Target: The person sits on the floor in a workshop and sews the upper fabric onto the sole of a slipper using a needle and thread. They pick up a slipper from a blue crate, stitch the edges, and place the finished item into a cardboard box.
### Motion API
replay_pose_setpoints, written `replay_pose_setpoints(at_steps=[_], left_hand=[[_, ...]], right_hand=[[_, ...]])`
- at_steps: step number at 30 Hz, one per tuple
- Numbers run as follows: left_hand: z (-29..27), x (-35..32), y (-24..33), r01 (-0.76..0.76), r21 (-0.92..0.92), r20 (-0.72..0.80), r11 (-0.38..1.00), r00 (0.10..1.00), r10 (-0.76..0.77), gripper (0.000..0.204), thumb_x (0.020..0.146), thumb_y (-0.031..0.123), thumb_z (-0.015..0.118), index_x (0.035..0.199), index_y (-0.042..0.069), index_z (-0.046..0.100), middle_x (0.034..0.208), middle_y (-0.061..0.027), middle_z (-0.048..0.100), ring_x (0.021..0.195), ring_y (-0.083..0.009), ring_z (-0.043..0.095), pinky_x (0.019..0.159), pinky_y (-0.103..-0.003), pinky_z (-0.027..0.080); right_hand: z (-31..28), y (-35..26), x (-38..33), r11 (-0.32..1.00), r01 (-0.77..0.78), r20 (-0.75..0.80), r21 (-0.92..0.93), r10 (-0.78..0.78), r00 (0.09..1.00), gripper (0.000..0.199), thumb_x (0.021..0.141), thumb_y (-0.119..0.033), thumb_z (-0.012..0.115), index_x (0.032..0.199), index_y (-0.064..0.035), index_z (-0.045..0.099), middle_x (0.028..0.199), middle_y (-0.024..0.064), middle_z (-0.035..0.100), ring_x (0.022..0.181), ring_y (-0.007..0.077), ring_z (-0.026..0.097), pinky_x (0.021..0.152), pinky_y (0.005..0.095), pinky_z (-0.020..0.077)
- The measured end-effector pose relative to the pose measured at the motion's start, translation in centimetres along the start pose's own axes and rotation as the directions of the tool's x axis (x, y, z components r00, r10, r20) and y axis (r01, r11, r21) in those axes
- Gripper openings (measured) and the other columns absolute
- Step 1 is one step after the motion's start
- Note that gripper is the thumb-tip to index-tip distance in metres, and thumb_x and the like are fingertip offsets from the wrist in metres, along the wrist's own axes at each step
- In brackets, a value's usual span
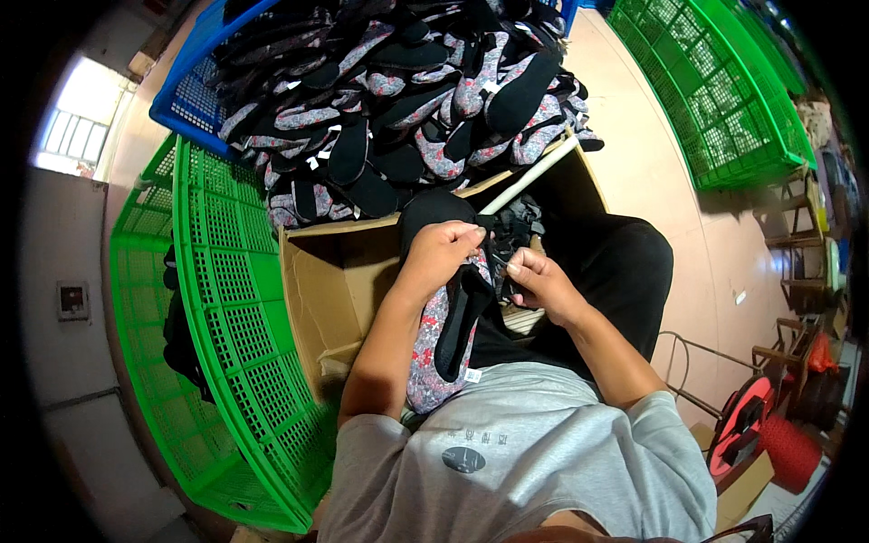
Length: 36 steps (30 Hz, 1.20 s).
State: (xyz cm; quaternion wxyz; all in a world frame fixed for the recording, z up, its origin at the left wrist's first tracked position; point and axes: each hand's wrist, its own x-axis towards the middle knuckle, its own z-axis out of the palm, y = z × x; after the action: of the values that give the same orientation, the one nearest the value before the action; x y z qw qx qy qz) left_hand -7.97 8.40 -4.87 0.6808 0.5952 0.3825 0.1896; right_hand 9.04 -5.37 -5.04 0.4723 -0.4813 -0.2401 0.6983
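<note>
A fabric slipper (429, 349) with a grey and red floral upper and black lining lies along my lap. Its opening faces up, and a small white tag sticks out near the end closest to me. My left hand (444, 255) is closed on its far end, thumb and fingers pinched together. Just to the right, my right hand (541, 282) is closed beside the slipper, thumb pressed on the fingers. Something small and dark shows at its fingertips, too unclear to name. Dark scraps (518, 223) lie beyond the hands.
A heap of similar slippers (398, 100) fills a blue crate (190, 95) ahead. Below it stands an open cardboard box (317, 308) with a white rod (534, 174) across it. Green crates (240, 317) stand at left, another green crate (706, 90) far right. A red spool (787, 452) sits lower right.
</note>
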Motion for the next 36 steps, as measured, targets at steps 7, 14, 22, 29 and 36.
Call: replay_pose_setpoints(at_steps=[7,14,22,29,36], left_hand=[[-0.7,-1.4,0.3,-0.107,-0.012,0.108,0.994,0.988,0.108,0.051,0.102,0.024,0.051,0.142,-0.006,0.041,0.106,-0.0101,0.067,0.103,-0.0143,0.059,0.099,-0.029,0.041],[-1.0,-4.2,2.6,-0.311,0.064,0.236,0.948,0.928,0.289,0.069,0.074,0.001,0.061,0.140,-0.003,0.040,0.117,-0.0137,0.063,0.116,-0.0243,0.058,0.107,-0.037,0.037],[1.4,-4.9,1.8,-0.457,0.521,0.015,0.721,0.850,0.527,0.019,0.069,-0.008,0.062,0.087,0.000,0.062,0.097,-0.0148,0.066,0.104,-0.0289,0.064,0.094,-0.036,0.047],[2.2,-4.7,0.6,-0.410,0.521,-0.121,0.749,0.833,0.540,0.018,0.069,-0.002,0.064,0.087,0.002,0.062,0.098,-0.0142,0.067,0.096,-0.0296,0.065,0.088,-0.036,0.050],[2.7,-4.8,0.5,-0.397,0.567,-0.146,0.722,0.814,0.562,0.017,0.071,-0.005,0.061,0.087,-0.001,0.061,0.097,-0.0168,0.067,0.094,-0.0283,0.066,0.087,-0.034,0.051]], right_hand=[[-0.2,1.3,-1.4,0.993,0.036,0.008,0.115,-0.037,0.999,0.018,0.098,-0.031,0.060,0.093,-0.0150,0.053,0.084,-0.0041,0.057,0.061,0.0045,0.054,0.050,0.0148,0.0372],[0.2,1.7,-1.2,0.994,0.042,0.011,0.104,-0.043,0.999,0.019,0.099,-0.031,0.059,0.094,-0.0134,0.052,0.081,-0.0047,0.053,0.064,0.0041,0.056,0.048,0.0152,0.0340],[0.2,2.7,-0.8,0.990,0.134,0.021,0.036,-0.134,0.991,0.020,0.100,-0.027,0.057,0.100,-0.0081,0.053,0.082,-0.0031,0.054,0.070,0.0039,0.056,0.052,0.0180,0.0371],[0.5,2.9,-0.7,0.943,0.309,-0.001,-0.123,-0.311,0.950,0.019,0.098,-0.020,0.061,0.104,-0.0035,0.054,0.085,0.0013,0.059,0.072,0.0092,0.058,0.064,0.0250,0.0484],[1.6,3.7,-0.4,0.880,0.372,-0.058,-0.296,-0.406,0.912,0.021,0.096,-0.020,0.063,0.103,-0.0022,0.055,0.083,0.0046,0.062,0.074,0.0105,0.060,0.068,0.0265,0.0504]])
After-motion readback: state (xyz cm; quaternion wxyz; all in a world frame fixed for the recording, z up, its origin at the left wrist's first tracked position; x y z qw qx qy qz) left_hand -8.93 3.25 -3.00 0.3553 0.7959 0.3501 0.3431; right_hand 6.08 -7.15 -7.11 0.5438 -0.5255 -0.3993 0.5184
